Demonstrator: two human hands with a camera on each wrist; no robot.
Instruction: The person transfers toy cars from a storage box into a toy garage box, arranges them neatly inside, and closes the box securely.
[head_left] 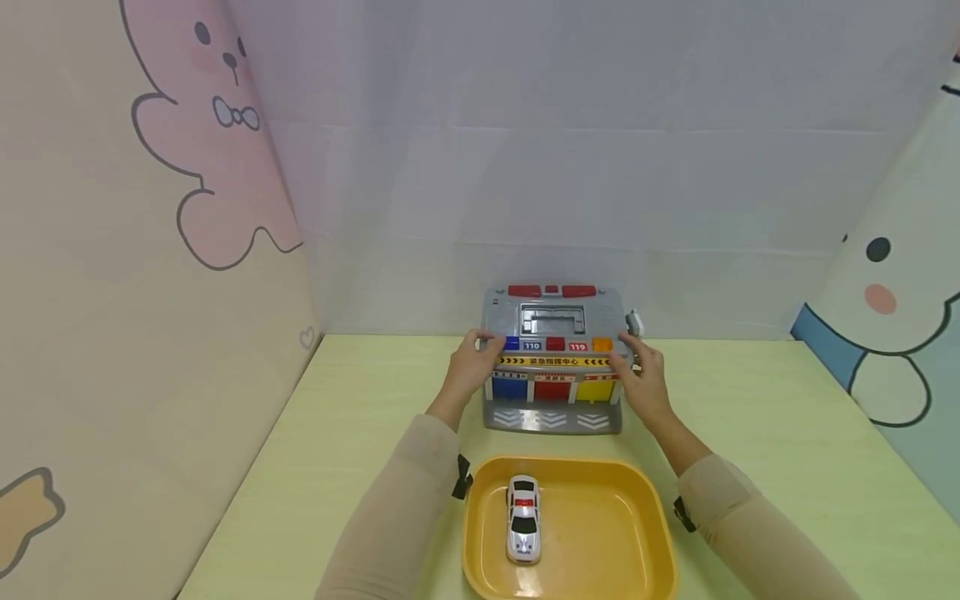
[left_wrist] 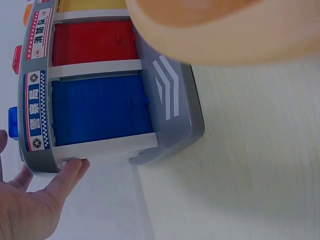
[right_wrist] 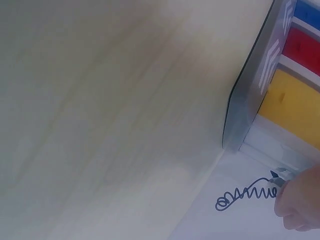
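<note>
A grey toy garage (head_left: 552, 417) with blue, red and yellow doors is held between both hands near the table's back edge. My left hand (head_left: 467, 371) grips its left end, thumb over the front top edge beside the blue button (head_left: 512, 342). In the left wrist view, the fingers (left_wrist: 70, 175) reach under the roof's overhang by the blue door (left_wrist: 100, 107). My right hand (head_left: 647, 382) grips the opposite end, near the orange button (head_left: 602, 343). Only part of that hand (right_wrist: 302, 200) shows in the right wrist view, close to the yellow door (right_wrist: 290, 105).
A yellow tray (head_left: 600, 533) stands in front of the garage, between the forearms. In its left part lies a white toy police car (head_left: 523, 525). A dark coiled cord (right_wrist: 255, 192) hangs by the garage's right side. A white curtain (head_left: 405, 275) rises behind the table.
</note>
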